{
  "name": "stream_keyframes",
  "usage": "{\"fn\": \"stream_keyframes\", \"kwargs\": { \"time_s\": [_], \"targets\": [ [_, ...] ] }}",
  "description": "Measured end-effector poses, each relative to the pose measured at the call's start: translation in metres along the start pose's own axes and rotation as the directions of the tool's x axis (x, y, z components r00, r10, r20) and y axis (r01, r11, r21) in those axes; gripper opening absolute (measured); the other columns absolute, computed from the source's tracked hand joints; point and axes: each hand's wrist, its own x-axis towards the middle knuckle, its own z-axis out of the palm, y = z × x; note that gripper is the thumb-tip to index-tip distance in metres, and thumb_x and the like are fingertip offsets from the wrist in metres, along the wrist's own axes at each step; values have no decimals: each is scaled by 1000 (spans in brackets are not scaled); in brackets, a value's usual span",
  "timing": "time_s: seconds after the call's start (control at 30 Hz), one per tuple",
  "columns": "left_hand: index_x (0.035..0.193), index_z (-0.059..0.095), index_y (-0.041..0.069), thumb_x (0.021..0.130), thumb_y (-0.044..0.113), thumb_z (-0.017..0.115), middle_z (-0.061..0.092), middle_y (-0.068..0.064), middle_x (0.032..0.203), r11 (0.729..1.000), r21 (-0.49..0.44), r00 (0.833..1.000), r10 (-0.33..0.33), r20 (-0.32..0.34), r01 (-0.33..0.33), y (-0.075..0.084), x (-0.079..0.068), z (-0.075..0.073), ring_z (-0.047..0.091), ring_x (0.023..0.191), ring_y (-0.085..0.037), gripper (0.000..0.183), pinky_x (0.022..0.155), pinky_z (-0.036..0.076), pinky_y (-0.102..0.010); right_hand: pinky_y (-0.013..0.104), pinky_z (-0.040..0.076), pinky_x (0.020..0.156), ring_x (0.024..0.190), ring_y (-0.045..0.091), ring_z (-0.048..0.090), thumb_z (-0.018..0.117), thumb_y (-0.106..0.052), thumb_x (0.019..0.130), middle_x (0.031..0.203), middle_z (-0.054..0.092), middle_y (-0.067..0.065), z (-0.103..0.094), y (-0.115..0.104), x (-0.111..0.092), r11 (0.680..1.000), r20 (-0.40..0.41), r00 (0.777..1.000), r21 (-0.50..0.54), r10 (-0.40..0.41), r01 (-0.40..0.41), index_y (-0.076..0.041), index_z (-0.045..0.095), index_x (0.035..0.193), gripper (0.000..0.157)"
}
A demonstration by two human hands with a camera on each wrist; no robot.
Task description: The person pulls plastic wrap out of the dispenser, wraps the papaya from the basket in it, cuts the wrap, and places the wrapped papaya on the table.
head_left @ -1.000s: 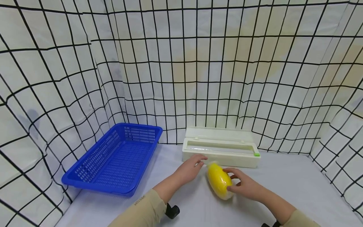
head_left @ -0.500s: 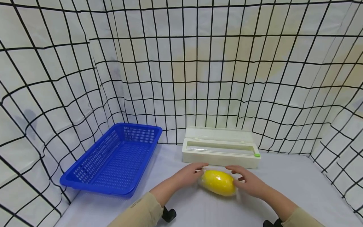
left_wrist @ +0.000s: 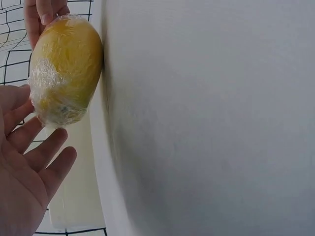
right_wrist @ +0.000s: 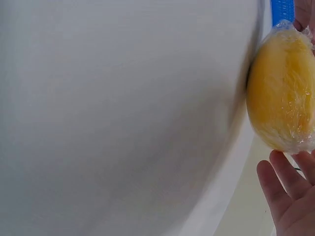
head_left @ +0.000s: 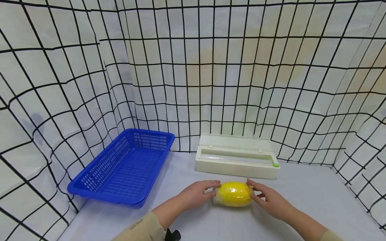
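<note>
A yellow oval fruit point(head_left: 234, 194), wrapped in clear cling film, lies sideways on the white table between the two hands. At its left end is the left hand point(head_left: 197, 193), its thumb and fingertips right at the film. The right hand point(head_left: 272, 202) has its fingertips at the opposite end. In the left wrist view the fingers point(left_wrist: 58, 167) are spread and fairly straight beside crumpled film on the fruit point(left_wrist: 74, 54). The right wrist view shows extended fingers point(right_wrist: 283, 179) under the end of the fruit point(right_wrist: 280, 88), where film bunches up.
Behind the fruit stands a white cling film dispenser point(head_left: 235, 168), lid raised, roll showing inside and a green slider point(head_left: 275, 165) at its right end. A blue plastic basket point(head_left: 126, 174) sits at the left. Black wire grid over white sheeting encloses the table.
The fruit has turned from a slanted position to lying sideways. The left hand has come to its left end, while the right hand has shifted to the right end.
</note>
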Motion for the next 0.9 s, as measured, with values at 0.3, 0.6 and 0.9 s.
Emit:
{"fn": "stream_keyframes", "kwargs": {
  "time_s": [0.3,0.6,0.9],
  "targets": [
    [138,60,27,93,38,68,54,17,140,998,57,998,-4,-68,8,-2,4,7,53,129,-15,48,106,43,-38,51,43,103,134,34,48,53,-41,101,149,48,10,6,2,1,997,14,1000,-76,-16,17,-11,45,149,57],
    [131,66,29,87,38,75,66,8,127,996,39,990,-81,-115,85,2,4,8,63,108,-16,46,89,52,-36,51,44,104,130,31,52,56,-39,100,147,51,7,7,-9,5,994,-17,1000,-112,-10,8,-14,47,149,55],
    [137,54,22,94,30,68,58,-3,138,984,-89,985,-158,-71,152,4,8,14,53,128,-24,46,104,44,-48,46,51,95,125,32,54,59,-36,99,146,49,14,7,-7,4,1000,-28,999,4,26,-26,-9,47,147,56]
  ]
}}
